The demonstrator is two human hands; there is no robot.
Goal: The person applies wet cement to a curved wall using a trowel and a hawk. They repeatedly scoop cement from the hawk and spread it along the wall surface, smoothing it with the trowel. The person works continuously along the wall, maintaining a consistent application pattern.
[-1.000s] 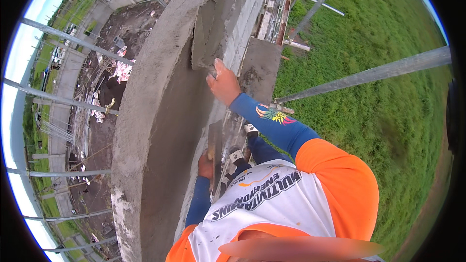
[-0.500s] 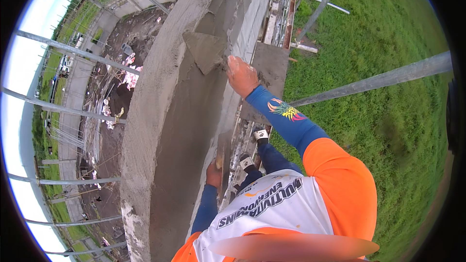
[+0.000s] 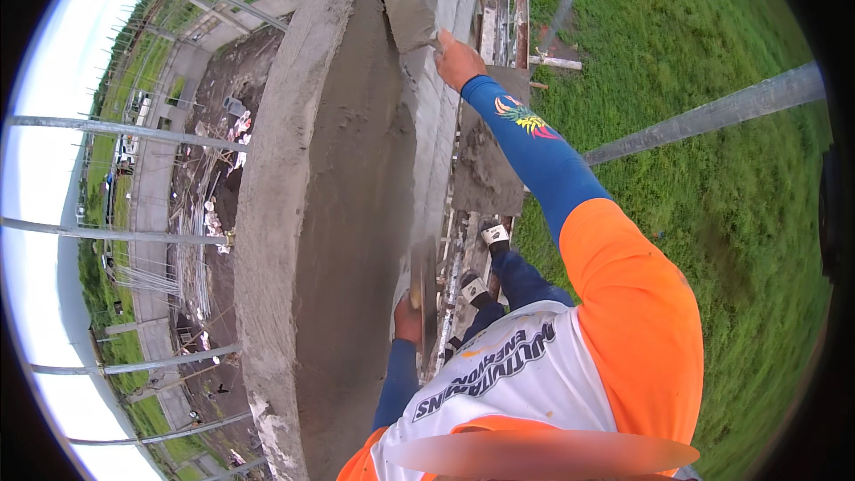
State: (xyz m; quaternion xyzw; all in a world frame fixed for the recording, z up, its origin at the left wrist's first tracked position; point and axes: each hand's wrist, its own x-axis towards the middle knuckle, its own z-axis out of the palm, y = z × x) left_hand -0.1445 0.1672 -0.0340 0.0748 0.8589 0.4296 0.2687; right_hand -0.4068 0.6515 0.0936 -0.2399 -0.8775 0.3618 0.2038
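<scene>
My right hand (image 3: 460, 61) is closed round the grip of a pointed trowel (image 3: 411, 16), its arm stretched far forward. The mortar-coated blade lies against wet grey mortar (image 3: 361, 134) on the top of a concrete wall (image 3: 272, 240). Down by the wall's right side, close to my body, my left hand (image 3: 409, 319) grips a flat float (image 3: 426, 289), seen nearly edge-on. A bit of its pale handle shows beside my fingers. How the right fingers wrap the trowel's handle is mostly hidden.
A scaffold walkway with a mortar-smeared board (image 3: 490, 160) runs along the wall's right side; my feet stand on it. A metal pole (image 3: 712, 111) slants over grass on the right. Left of the wall, several pipes (image 3: 134, 129) cross above a lower dirt yard with debris.
My right hand and the trowel have moved farther forward along the wall top. The left hand stays low with the float. The whole view has shifted slightly.
</scene>
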